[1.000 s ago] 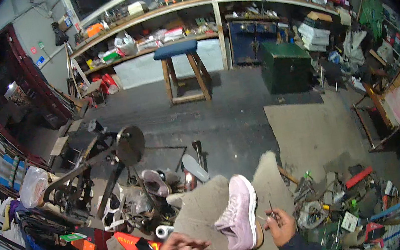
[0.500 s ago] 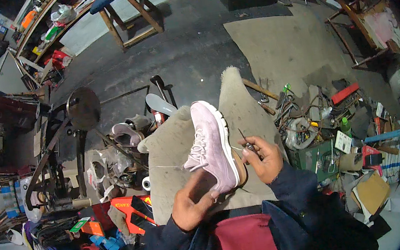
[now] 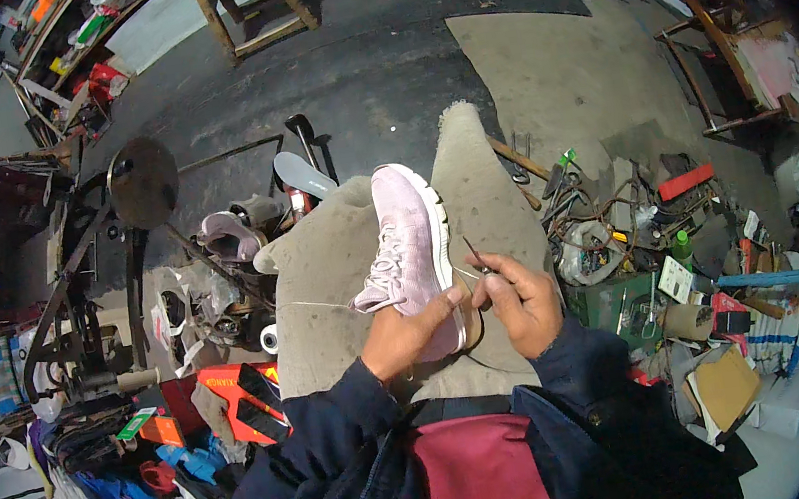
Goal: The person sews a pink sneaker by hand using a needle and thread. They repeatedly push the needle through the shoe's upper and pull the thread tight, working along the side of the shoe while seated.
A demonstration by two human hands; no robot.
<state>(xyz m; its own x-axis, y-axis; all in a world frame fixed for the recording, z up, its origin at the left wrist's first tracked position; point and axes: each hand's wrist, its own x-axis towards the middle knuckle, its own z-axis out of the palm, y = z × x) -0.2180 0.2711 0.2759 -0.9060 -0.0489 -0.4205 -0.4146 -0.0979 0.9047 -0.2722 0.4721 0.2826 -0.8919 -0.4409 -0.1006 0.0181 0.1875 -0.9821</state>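
A pale pink sneaker (image 3: 408,240) with a white sole lies toe away on the beige cloth (image 3: 317,351) over my lap. My left hand (image 3: 411,334) grips its heel end, thumb reaching over to the sole's right side. In my right hand (image 3: 523,304), just right of the sole, fingers pinch a thin pointed awl (image 3: 471,250), tip up and away from me; its handle is mostly hidden by the fingers. White thread (image 3: 311,306) stretches left from the laces across the cloth, and another bit of thread shows between the sole and my right fingers.
At left stands a metal machine with a round disc (image 3: 143,182). Loose tools and a green metal box (image 3: 601,309) crowd the right side. An orange-red box (image 3: 236,404) lies by my left elbow. A wooden stool (image 3: 266,37) stands ahead.
My left hand has shifted from the shoe opening to across its heel, thumb now on the sole side. The right hand stays beside the sole with the awl. The whole view has shifted slightly.
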